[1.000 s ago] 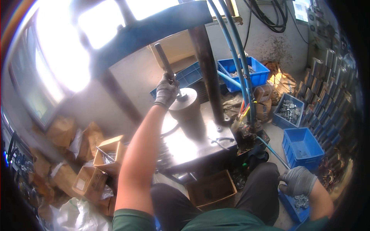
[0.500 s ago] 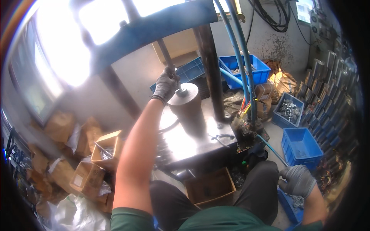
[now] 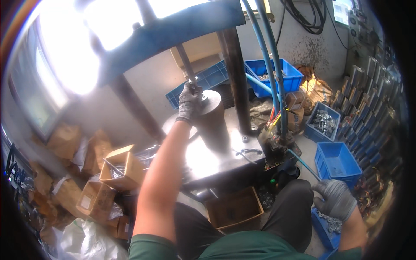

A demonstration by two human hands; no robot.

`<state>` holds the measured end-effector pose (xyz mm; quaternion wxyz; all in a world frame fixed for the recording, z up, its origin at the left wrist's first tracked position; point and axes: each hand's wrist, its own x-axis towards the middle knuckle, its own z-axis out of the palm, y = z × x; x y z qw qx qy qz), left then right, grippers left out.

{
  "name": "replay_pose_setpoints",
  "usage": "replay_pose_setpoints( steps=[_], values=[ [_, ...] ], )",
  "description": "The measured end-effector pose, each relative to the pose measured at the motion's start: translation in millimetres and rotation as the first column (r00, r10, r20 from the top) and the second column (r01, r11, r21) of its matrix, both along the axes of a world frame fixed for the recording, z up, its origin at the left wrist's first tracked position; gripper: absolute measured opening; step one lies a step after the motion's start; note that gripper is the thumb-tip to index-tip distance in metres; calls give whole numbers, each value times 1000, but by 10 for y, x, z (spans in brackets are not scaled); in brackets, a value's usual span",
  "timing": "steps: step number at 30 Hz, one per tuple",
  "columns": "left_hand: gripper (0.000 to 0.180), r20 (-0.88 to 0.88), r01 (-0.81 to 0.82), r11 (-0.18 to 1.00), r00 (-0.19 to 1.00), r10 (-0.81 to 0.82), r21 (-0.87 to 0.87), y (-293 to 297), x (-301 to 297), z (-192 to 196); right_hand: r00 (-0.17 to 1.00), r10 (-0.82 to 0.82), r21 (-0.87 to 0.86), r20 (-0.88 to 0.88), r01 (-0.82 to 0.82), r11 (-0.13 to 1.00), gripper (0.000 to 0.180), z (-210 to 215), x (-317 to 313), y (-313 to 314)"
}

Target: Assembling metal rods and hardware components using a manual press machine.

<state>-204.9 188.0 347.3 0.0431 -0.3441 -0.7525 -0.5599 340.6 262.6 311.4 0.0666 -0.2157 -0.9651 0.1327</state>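
My left hand [image 3: 190,103], in a grey glove, is raised beside the top of a grey metal cylinder [image 3: 215,123], just under the press rod [image 3: 185,63]. Its fingers are closed around something small that they hide. A small shiny piece [image 3: 193,79] shows at the rod's lower end, above the fingertips. The cylinder stands upright on a bright metal press table [image 3: 203,162]. At the right, my gloved right hand [image 3: 337,200] is wrapped round the end of a thin blue lever [image 3: 305,166] that slopes up to the valve by the press.
Blue press beam [image 3: 173,37] and dark column [image 3: 236,82] frame the cylinder. Curved tool [image 3: 249,152] lies on the table. Blue bins [image 3: 338,160] and stacked metal tubes [image 3: 368,112] stand right. Cartons [image 3: 123,169] are left; an open wooden box [image 3: 234,208] sits between my knees.
My left hand has come down and slightly right, from the rod to beside the cylinder's top. The view has shifted slightly. My right hand stays at the lever.
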Motion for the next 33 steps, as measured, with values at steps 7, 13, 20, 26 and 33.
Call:
replay_pose_setpoints(
  steps=[7,13,20,26,33],
  values=[
    [13,154,266,906,931,-330,329,-33,-93,-123,694,281,525,-663,163,835,26,624,-1043,764],
    [14,61,205,959,973,-221,196,23,154,-51,683,273,490,-677,142,860,24,785,-1442,1113],
    [14,144,210,943,957,-252,257,6,98,-35,978,173,223,118,-195,955,28,285,-308,423],
    [15,72,167,974,981,-180,154,7,41,-45,968,77,29,238,-87,996,20,-454,307,-14],
    [27,52,191,948,976,-210,253,-5,-148,-148,983,47,93,179,-65,994,21,-414,237,-80]
  ],
)
